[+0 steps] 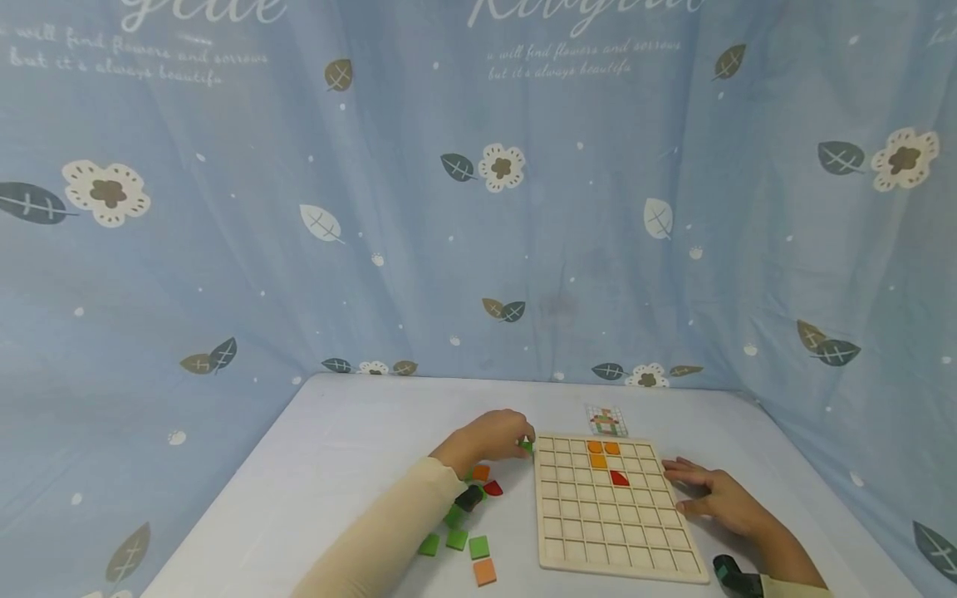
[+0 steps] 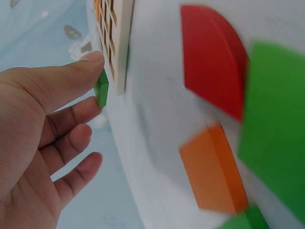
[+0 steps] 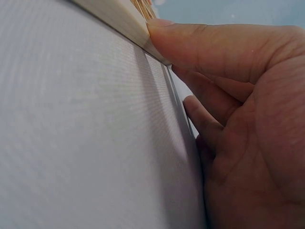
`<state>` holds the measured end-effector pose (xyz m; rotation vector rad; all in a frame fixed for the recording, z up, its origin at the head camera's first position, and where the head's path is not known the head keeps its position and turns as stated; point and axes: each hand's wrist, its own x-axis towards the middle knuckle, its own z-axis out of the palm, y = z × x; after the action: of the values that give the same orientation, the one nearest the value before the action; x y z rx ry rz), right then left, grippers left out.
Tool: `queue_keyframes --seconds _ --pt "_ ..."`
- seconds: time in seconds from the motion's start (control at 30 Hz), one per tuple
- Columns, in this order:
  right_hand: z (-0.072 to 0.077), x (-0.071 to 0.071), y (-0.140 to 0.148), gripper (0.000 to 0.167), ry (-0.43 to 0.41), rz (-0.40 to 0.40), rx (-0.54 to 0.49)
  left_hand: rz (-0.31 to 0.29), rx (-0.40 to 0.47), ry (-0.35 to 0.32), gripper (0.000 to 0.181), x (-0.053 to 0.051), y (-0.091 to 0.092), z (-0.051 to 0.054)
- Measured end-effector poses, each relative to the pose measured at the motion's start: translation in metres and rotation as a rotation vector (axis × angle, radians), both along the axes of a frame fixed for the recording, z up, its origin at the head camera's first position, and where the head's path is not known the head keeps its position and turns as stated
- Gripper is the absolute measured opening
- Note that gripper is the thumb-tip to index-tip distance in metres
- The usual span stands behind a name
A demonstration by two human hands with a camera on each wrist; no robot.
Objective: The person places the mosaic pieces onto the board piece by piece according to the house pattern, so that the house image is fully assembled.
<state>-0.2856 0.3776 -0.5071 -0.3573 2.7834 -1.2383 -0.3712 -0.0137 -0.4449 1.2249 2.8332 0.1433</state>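
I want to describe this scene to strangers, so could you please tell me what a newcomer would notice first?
Probably the blue flowered cloth filling the background. Next comes the pale grid board on the white table, bearing three orange pieces and one red piece. Near the board's far left corner the left hand pinches a green piece, while the right hand touches its right edge.

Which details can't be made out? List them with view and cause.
Head: fine pattern on the card, too small.
Head: some green pieces, partly hidden by the black wrist device.
Left wrist: nearest green piece, blurred, cut off by right edge.
Right wrist: most of the board, beyond the top edge.
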Motion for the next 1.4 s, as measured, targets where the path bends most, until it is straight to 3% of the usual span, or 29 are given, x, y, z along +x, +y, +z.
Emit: queue_keyframes --seconds 0.6,0.83,1.17,1.4 --pt "0.007 0.004 -0.005 0.062 -0.004 -0.01 0.004 -0.049 0.016 -0.015 0.022 0.017 0.044 0.003" --pt "0.004 0.002 -0.004 0.063 -0.031 -0.032 -0.001 -0.073 0.031 -0.022 0.024 0.019 0.063 0.001" --pt "-0.001 -0.001 -0.005 0.066 -0.035 -0.032 -0.005 -0.068 -0.015 -0.011 0.028 0.022 0.082 -0.002" --pt "0.002 0.001 -0.004 0.065 -0.026 -0.037 -0.001 -0.135 -0.05 0.033 0.028 0.017 0.096 -0.01"
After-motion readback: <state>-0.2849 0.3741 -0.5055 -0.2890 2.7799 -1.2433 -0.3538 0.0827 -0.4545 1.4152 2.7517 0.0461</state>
